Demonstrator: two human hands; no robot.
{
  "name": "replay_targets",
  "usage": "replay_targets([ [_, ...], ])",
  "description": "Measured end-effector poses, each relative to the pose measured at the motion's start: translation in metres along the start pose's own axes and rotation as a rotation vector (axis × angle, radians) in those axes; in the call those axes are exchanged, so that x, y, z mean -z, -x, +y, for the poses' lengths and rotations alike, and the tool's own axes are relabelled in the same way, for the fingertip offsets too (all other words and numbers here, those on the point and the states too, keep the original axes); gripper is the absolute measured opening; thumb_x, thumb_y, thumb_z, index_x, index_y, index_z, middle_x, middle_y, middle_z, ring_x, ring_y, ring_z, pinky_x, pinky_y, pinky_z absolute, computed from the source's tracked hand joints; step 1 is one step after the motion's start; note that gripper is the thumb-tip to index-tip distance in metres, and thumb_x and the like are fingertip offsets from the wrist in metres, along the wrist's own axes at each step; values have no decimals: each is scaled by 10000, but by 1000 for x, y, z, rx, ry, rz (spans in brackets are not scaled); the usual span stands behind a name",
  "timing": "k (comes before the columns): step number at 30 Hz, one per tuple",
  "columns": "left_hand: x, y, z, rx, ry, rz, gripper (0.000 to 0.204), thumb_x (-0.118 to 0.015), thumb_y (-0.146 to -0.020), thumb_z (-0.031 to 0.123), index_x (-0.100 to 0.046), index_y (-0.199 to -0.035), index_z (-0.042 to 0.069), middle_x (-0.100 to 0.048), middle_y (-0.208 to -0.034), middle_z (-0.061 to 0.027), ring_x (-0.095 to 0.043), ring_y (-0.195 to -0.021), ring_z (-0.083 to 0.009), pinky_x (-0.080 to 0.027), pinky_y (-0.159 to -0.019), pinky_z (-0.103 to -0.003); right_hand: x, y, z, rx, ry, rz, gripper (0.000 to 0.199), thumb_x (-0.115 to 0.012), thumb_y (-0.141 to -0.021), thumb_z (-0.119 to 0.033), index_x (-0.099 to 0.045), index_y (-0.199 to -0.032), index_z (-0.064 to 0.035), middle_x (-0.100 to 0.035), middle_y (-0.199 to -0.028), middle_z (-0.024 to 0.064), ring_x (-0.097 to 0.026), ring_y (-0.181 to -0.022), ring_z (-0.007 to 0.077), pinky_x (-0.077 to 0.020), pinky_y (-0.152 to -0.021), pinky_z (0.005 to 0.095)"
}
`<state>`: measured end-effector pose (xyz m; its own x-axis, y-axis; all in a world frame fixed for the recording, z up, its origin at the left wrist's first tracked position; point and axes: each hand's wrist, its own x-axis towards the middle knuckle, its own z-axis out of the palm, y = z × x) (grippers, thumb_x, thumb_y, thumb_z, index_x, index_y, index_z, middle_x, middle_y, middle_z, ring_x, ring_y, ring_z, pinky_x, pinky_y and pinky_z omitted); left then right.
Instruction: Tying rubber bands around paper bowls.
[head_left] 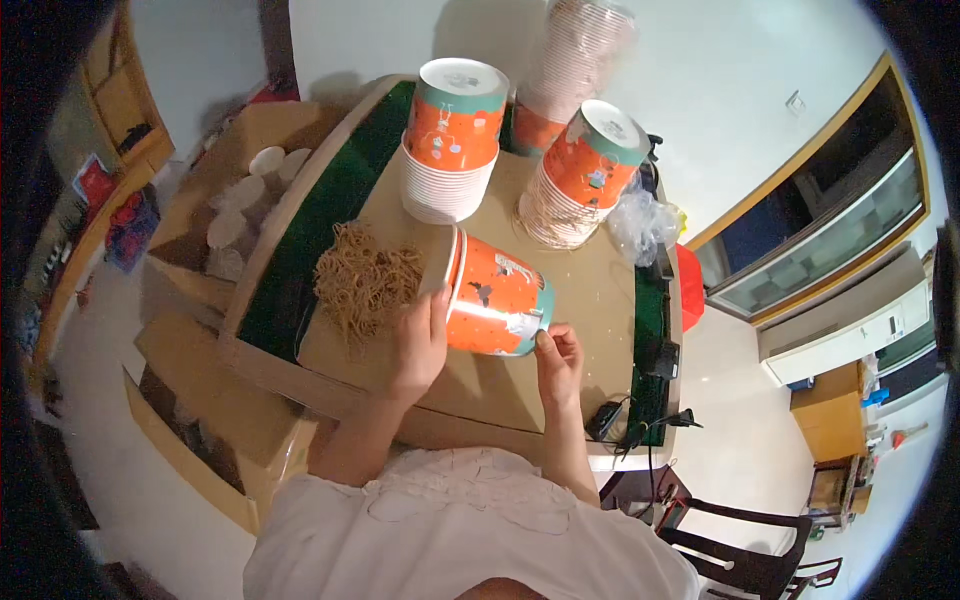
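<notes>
1. Sideways above the table, an orange paper cup with a teal band near its base and a white rim lies on its side between two hands, mouth to the person's left, base to the right.
2. At the rim end, the left hand clasps the cup's mouth, fingers wrapped over the white edge; the right hand pinches the teal base end with its fingertips.
3. Just left of the cup, a loose heap of tan rubber bands lies on the brown tabletop, close beside the left hand.
4. Bare tabletop shows below and to the right of the cup, running to the near edge by the person's body.
5. Farther back, two upside-down stacks of matching cups stand well apart from the held one, with a taller wrapped stack behind.
6. A crumpled clear plastic bag sits at the table's right edge.
</notes>
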<state>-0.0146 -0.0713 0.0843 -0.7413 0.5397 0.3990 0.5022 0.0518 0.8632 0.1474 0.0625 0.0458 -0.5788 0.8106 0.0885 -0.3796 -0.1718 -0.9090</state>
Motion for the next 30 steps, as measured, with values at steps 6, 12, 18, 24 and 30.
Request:
replay_targets([
  [6,0,-18,20,22,-149,66,358,-374,-985,266,-578,-911,-18,-579,-748,-224,-555,-678,-387,-421,-619,-434,6,-2,-1,17,-20,12,42,-607,-867,-45,-566,-866,-55,-578,-820,-10,-506,-765,70,-398,-725,224],
  [12,15,-39,51,64,-58,54,298,-417,-966,242,-613,-941,19,-621,-743,-192,-610,-708,-362,-457,-611,-430,19,-8,-16,21,-136,-11,51,-605,-876,-64,-558,-856,-61,-560,-777,-18,-485,-709,70,-397,-686,215],
  [18,37,-75,68,-256,-229,173,322,-408,-968,239,-610,-921,-7,-588,-716,-206,-585,-649,-359,-452,-607,-429,44,-5,-31,15,-305,58,85,-607,-881,-134,-546,-861,-78,-585,-882,16,-533,-829,122,-430,-802,299],
  [24,56,-99,81,-238,-133,151,268,-427,-954,240,-581,-1045,41,-633,-882,-191,-646,-719,-278,-501,-614,-390,112,-13,-35,-41,-561,199,356,-425,-971,-168,-421,-1283,4,-539,-1247,120,-479,-1184,239,-364,-1037,402],
  [30,-22,-77,22,-769,-723,-365,177,-526,-817,124,-572,-929,-5,-634,-812,-151,-645,-810,-287,-517,-650,-379,115,-25,16,-161,-666,217,236,-474,-951,-177,-532,-1114,-17,-613,-1048,52,-571,-931,162,-471,-837,289],
])
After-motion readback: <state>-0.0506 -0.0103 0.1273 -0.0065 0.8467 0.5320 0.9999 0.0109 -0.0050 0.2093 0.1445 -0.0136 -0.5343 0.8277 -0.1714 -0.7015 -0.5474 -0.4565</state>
